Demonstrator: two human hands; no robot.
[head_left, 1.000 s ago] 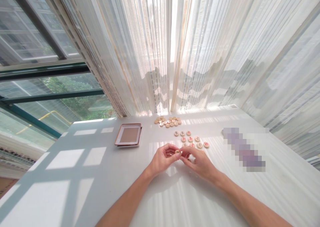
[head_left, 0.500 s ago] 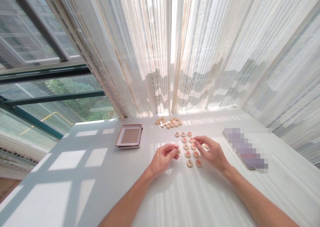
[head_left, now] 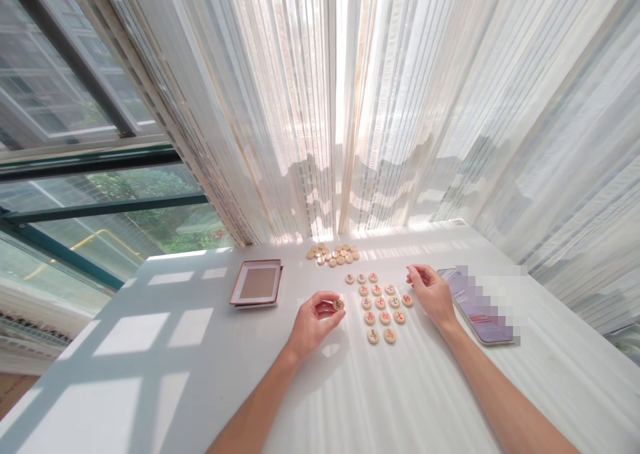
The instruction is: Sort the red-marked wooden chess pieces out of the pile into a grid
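My left hand (head_left: 314, 321) is curled above the white table (head_left: 200, 374) and pinches a round wooden chess piece (head_left: 339, 304) with a dark character between thumb and fingertips. Just right of it lie rows of face-up chess pieces (head_left: 381, 303) with red and dark characters. My right hand (head_left: 430, 293) rests at the right end of those rows, fingers curled together near the top-right piece; whether it holds anything is hidden. A loose pile of chess pieces (head_left: 334, 254) lies farther back by the curtain.
A shallow brown-rimmed box lid or tray (head_left: 257, 284) sits left of the pieces. A phone (head_left: 475, 307), partly blurred out, lies right of my right hand. Sheer curtains (head_left: 380, 107) hang behind the table; a window (head_left: 75, 141) is at the left.
My hands parted: the right moved from the piece held together with the left out to the right end of the rows. The left kept the piece and turned its face up.
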